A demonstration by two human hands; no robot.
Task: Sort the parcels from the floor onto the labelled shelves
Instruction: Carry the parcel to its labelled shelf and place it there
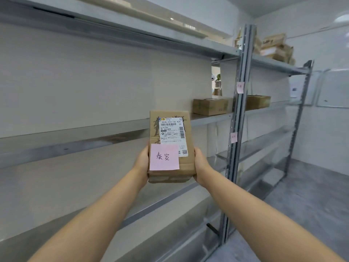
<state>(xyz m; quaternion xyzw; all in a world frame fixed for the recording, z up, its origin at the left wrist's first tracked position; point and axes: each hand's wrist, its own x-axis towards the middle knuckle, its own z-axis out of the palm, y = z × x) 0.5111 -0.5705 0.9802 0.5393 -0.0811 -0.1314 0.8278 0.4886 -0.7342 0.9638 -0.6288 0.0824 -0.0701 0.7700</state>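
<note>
I hold a small brown cardboard parcel (186,167) upright at arm's length in front of the metal shelving (75,144). A white shipping label and a pink sticky note with handwritten characters (164,157) are on its face. My left hand (142,163) grips its left side and my right hand (201,165) grips its right side. The parcel is in the air, touching no shelf. Pink labels (240,87) (234,137) stick to the upright post between the two shelf units.
One parcel (209,106) lies on the middle shelf left of the post, another (257,102) on the shelf right of it. Several parcels (275,47) are stacked on the top right shelf. Grey floor (311,201) runs along the right.
</note>
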